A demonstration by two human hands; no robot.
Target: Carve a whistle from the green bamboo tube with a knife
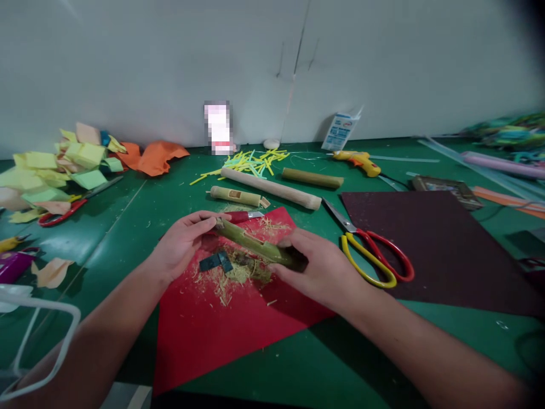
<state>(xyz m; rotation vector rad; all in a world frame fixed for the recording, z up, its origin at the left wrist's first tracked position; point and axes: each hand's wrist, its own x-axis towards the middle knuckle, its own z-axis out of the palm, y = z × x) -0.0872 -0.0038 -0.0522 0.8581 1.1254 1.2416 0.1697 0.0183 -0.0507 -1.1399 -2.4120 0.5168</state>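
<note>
A green bamboo tube (251, 241) with a notch cut in its upper side is held between both hands over a red sheet (204, 341). My left hand (185, 241) grips its far left end with thumb and fingers. Around the near right end, my right hand (313, 264) has its thumb and fingers closed. Below the tube lie wood shavings (242, 274) and dark blade pieces (215, 262). Just behind it rests a red-handled knife (240, 216). Farther back is a shorter bamboo piece (238, 196) with a square opening.
Scissors (378, 258) lie right of the red sheet, partly on a dark sheet (426, 244). Behind are a pale stick (272, 189), a bamboo tube (313, 178), yellow strips (251, 163) and a glue gun (360, 162). Folded papers (63, 170) and red scissors (63, 214) sit left.
</note>
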